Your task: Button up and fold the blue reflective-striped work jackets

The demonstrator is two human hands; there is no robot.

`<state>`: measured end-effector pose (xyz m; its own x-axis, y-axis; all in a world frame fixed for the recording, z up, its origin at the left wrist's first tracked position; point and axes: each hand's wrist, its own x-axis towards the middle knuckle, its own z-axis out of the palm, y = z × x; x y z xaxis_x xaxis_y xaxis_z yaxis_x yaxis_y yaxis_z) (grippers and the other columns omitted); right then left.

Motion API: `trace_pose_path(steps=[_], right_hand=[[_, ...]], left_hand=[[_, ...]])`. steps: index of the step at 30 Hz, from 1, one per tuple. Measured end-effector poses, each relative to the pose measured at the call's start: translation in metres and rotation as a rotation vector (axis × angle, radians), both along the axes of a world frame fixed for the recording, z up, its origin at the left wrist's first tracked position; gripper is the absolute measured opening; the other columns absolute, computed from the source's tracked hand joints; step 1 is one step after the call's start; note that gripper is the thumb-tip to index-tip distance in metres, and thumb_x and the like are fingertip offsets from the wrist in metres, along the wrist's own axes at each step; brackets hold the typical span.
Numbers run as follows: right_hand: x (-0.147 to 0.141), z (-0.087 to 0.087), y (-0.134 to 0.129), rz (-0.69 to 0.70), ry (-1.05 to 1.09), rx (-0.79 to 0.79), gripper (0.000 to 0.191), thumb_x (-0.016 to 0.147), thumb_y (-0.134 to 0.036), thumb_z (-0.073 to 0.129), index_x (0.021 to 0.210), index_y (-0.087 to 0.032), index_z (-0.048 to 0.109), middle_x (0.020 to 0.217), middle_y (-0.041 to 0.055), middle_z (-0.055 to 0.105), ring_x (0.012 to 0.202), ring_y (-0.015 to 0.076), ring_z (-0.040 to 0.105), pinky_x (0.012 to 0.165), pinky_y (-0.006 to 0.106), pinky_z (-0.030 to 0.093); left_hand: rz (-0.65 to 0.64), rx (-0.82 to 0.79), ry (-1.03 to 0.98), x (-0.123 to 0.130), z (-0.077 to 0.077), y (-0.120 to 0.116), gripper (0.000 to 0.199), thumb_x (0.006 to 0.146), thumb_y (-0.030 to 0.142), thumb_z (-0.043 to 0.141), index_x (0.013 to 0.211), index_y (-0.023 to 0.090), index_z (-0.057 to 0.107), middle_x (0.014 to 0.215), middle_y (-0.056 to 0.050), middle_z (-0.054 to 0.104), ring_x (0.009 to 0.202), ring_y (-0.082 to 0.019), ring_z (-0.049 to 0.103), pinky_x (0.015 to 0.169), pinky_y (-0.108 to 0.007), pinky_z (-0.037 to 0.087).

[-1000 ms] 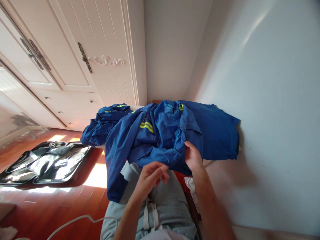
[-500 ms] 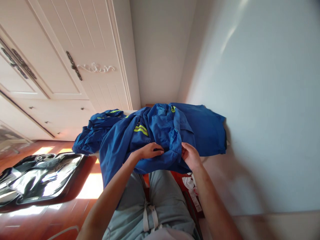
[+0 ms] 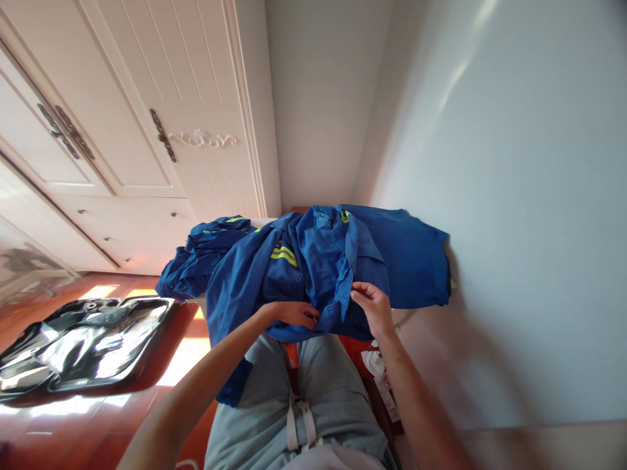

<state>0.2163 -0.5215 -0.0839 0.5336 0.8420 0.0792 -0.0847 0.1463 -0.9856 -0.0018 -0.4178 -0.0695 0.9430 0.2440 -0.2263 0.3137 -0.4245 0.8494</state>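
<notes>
A blue work jacket [image 3: 321, 261] with yellow-green reflective stripes lies rumpled in front of me, its lower part hanging toward my knees. My left hand [image 3: 296, 314] is closed on the jacket's near edge, fingers curled into the cloth; the fingertips are partly hidden. To its right, my right hand [image 3: 373, 305] pinches the jacket's front edge between thumb and fingers. One sleeve end [image 3: 236, 385] hangs down beside my left thigh. Smooth blue cloth [image 3: 411, 261] extends to the right, beside the wall.
More bunched blue clothing [image 3: 198, 258] with reflective stripes lies at the left. An open suitcase [image 3: 93, 343] with shiny contents rests on the wooden floor. White cupboards [image 3: 206, 78] stand behind at left, a pale wall [image 3: 529, 228] at right. Crumpled white paper [image 3: 373, 362] lies by my right leg.
My left hand has moved down toward my lap along the jacket. The front edge by my right hand hangs straighter. A sleeve end now shows by my left thigh. The view has shifted slightly left.
</notes>
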Motion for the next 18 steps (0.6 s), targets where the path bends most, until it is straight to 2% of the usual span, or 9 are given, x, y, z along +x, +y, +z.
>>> trace_pose_path(steps=[2, 7, 11, 14, 18], right_hand=[[0.0, -0.002, 0.0, -0.041, -0.037, 0.032, 0.034, 0.061, -0.032, 0.083, 0.09, -0.021, 0.068, 0.08, 0.0019, 0.071, 0.075, 0.0192, 0.065, 0.075, 0.034, 0.052], [0.0, -0.002, -0.002, -0.102, 0.017, 0.103, 0.052, 0.063, -0.027, 0.081, 0.108, -0.022, 0.056, 0.083, 0.0015, 0.071, 0.076, 0.0184, 0.066, 0.074, 0.033, 0.052], [-0.004, -0.002, -0.001, -0.14, 0.003, 0.161, 0.048, 0.066, -0.027, 0.076, 0.11, -0.02, 0.056, 0.083, 0.0012, 0.067, 0.076, 0.0172, 0.063, 0.075, 0.032, 0.051], [-0.009, -0.002, 0.002, -0.143, -0.065, 0.18, 0.044, 0.07, -0.026, 0.069, 0.112, -0.018, 0.059, 0.083, 0.0014, 0.064, 0.075, 0.017, 0.06, 0.072, 0.031, 0.05], [-0.008, 0.004, 0.002, -0.106, -0.182, 0.135, 0.044, 0.073, -0.021, 0.059, 0.116, -0.02, 0.065, 0.082, 0.0005, 0.062, 0.07, 0.0154, 0.054, 0.067, 0.029, 0.046]], left_hand=[[0.048, 0.128, -0.074, 0.0, 0.002, -0.001, 0.012, 0.077, 0.025, 0.063, 0.083, 0.024, 0.073, 0.079, 0.001, 0.07, 0.073, -0.018, 0.063, 0.067, -0.024, 0.045], [0.357, 0.459, -0.23, -0.005, 0.022, 0.005, 0.014, 0.081, 0.031, 0.062, 0.087, 0.021, 0.07, 0.085, -0.003, 0.069, 0.081, -0.021, 0.06, 0.076, -0.028, 0.044], [0.495, 0.642, -0.253, -0.004, 0.041, 0.012, 0.013, 0.076, 0.028, 0.067, 0.087, 0.02, 0.069, 0.084, -0.004, 0.068, 0.084, -0.022, 0.058, 0.086, -0.033, 0.042], [0.451, 0.525, -0.274, 0.002, 0.053, 0.017, 0.02, 0.073, 0.029, 0.072, 0.089, 0.018, 0.068, 0.082, -0.002, 0.066, 0.079, -0.019, 0.058, 0.078, -0.03, 0.044], [0.232, 0.255, -0.209, 0.01, 0.063, 0.029, 0.034, 0.074, 0.043, 0.075, 0.093, 0.015, 0.07, 0.07, 0.001, 0.061, 0.066, -0.013, 0.054, 0.061, -0.023, 0.04]])
